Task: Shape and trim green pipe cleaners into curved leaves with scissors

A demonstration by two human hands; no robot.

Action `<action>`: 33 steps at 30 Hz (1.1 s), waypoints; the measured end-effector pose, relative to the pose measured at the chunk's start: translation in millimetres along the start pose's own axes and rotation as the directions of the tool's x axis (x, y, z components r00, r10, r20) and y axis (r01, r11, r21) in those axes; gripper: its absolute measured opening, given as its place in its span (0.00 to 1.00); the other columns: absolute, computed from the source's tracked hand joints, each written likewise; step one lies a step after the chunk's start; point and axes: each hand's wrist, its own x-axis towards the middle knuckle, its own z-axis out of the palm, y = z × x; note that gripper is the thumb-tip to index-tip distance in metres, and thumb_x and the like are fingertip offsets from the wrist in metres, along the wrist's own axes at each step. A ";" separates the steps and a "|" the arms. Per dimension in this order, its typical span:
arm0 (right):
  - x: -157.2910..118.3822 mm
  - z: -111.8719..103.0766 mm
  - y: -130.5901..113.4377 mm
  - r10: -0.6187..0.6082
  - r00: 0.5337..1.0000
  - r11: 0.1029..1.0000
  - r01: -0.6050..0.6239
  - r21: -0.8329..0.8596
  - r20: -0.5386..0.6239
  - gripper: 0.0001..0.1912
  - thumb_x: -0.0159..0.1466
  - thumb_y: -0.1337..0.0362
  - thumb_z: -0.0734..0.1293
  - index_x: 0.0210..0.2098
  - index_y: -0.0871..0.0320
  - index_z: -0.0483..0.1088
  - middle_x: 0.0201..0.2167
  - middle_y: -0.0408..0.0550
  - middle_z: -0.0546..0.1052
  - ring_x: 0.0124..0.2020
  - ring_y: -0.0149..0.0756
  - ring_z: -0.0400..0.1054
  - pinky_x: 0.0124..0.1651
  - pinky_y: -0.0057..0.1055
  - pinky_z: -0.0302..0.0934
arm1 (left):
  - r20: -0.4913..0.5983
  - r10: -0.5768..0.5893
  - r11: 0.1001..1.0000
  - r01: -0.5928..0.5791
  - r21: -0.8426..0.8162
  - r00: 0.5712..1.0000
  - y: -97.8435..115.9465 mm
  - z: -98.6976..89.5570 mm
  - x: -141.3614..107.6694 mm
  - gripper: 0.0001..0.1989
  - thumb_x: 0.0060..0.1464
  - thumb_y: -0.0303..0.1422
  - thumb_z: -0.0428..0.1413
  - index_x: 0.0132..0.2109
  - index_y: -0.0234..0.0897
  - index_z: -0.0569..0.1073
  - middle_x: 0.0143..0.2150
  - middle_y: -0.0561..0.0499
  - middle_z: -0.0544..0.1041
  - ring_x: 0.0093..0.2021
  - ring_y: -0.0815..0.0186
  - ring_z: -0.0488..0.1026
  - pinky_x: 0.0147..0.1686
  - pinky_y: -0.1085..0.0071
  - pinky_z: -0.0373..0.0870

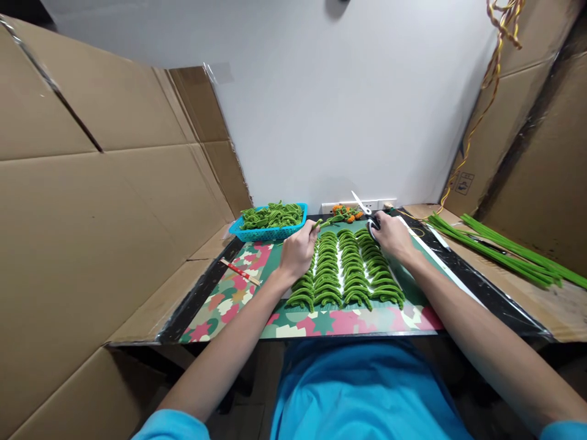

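Note:
My left hand is closed in a pinch on a short piece of green pipe cleaner. My right hand grips scissors, its fingers at the dark handles and the blades angled up and to the left. Between and below both hands, several columns of curved green pipe cleaner pieces lie side by side on a patterned mat. Just past the hands is a small bunch of orange and green fuzzy pieces, apart from the scissors' blades.
A blue basket heaped with green pieces stands at the back left. A red and tan stick lies on the mat. Long green pipe cleaners rest at the right. Cardboard walls flank the table, and a twisted yellow cord hangs at right.

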 end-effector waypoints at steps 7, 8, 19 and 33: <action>7.8 -1.5 47.7 0.207 0.978 0.975 -0.206 -0.087 -0.001 0.20 0.67 0.65 0.68 0.58 0.60 0.73 0.45 0.64 0.84 0.45 0.55 0.79 0.44 0.38 0.65 | 0.044 -0.019 1.000 0.019 -0.009 0.999 2.9 -2.9 0.6 0.16 0.76 0.44 0.43 0.45 0.43 0.70 0.31 0.52 0.76 0.31 0.59 0.77 0.30 0.70 0.57; 7.9 -1.4 49.2 0.198 0.980 0.977 -0.199 -0.075 -0.012 0.21 0.68 0.64 0.67 0.60 0.59 0.72 0.46 0.64 0.83 0.45 0.54 0.79 0.44 0.38 0.64 | 0.048 -0.022 1.000 0.022 -0.014 0.999 3.8 -3.4 0.8 0.16 0.76 0.44 0.43 0.45 0.43 0.70 0.30 0.52 0.76 0.31 0.59 0.77 0.30 0.70 0.58; -0.2 2.7 6.8 -0.185 0.929 0.942 0.260 0.210 -0.319 0.25 0.66 0.55 0.69 0.59 0.58 0.69 0.48 0.59 0.78 0.46 0.54 0.71 0.51 0.45 0.65 | 0.081 -0.024 1.000 0.024 0.001 0.996 4.9 -6.6 -0.9 0.22 0.76 0.48 0.38 0.41 0.42 0.70 0.31 0.50 0.77 0.32 0.58 0.78 0.30 0.69 0.58; -16.8 -6.0 -17.0 -0.408 0.864 0.816 0.490 0.308 -0.295 0.29 0.56 0.72 0.67 0.57 0.52 0.70 0.50 0.53 0.80 0.51 0.51 0.74 0.55 0.44 0.68 | 0.047 0.030 0.998 -0.032 0.049 0.998 5.9 -3.0 -0.1 0.22 0.77 0.44 0.40 0.48 0.40 0.77 0.42 0.45 0.84 0.41 0.59 0.82 0.35 0.70 0.64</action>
